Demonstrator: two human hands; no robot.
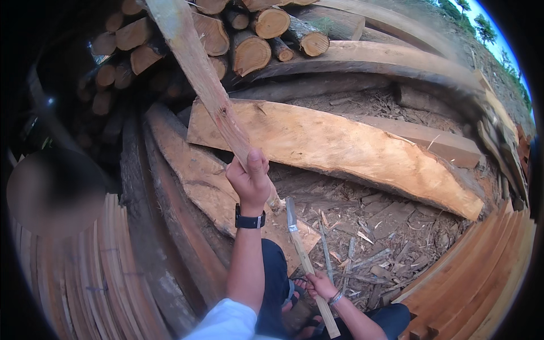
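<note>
My left hand (pixel 249 181), with a dark watch on its wrist, is closed round a long, rough wooden plank (pixel 211 85). The plank slants from the upper left down to a chipped lower end just right of that hand. My right hand (pixel 321 285), lower and to the right, grips the pale wooden handle of a long-handled knife (pixel 302 251). Its narrow metal blade points up, close beside the plank's chipped end; whether they touch I cannot tell. Below that end, a flat slab (pixel 215 187) lies on the ground, partly covered by my left arm.
A broad bark-edged slab (pixel 334 141) lies across the middle. Cut logs (pixel 252 54) are stacked at the back. Boards (pixel 85 266) line the left, and more boards (pixel 476 277) the right. Wood chips (pixel 385 243) litter the ground near my feet.
</note>
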